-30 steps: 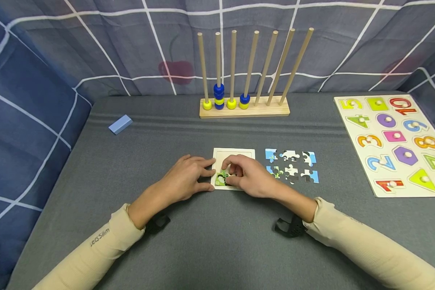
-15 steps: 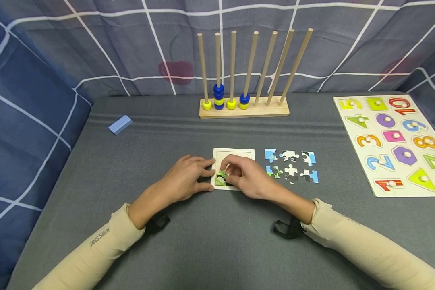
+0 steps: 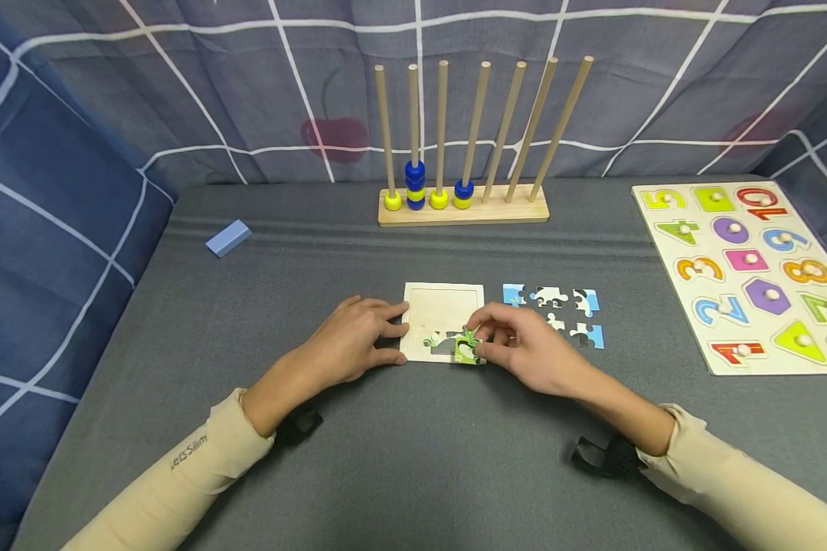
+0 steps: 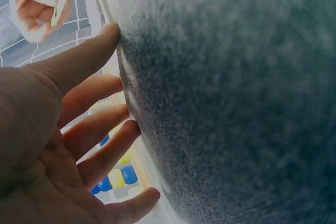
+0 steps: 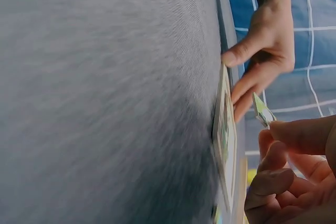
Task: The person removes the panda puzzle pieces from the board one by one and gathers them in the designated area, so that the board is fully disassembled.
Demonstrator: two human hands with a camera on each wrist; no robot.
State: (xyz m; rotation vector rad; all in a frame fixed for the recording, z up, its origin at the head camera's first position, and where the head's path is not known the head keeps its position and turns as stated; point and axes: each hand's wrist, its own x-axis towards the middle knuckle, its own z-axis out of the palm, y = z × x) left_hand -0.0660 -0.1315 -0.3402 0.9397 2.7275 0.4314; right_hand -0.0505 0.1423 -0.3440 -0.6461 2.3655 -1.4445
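A square wooden puzzle tray (image 3: 430, 306) lies at the centre of the table in the head view. My left hand (image 3: 354, 337) touches its left edge with the thumb and extended fingers. My right hand (image 3: 527, 348) pinches a green jigsaw piece (image 3: 465, 349) between thumb and index finger at the tray's lower right corner. In the right wrist view that jigsaw piece (image 5: 263, 110) is tilted and raised off the tray. Green, white and grey puzzle pieces (image 3: 442, 341) show inside the tray's lower part; their exact number is unclear.
Loose jigsaw pieces (image 3: 549, 296) lie in two rows right of the tray, one partly hidden by my right hand. A peg abacus (image 3: 465, 216) stands behind. A number and shape board (image 3: 747, 279) lies far right, a blue block (image 3: 228, 238) far left.
My right hand has moved right, carrying the green jigsaw piece from the tray's lower left to its lower right. The left hand has stayed at the tray's left edge.
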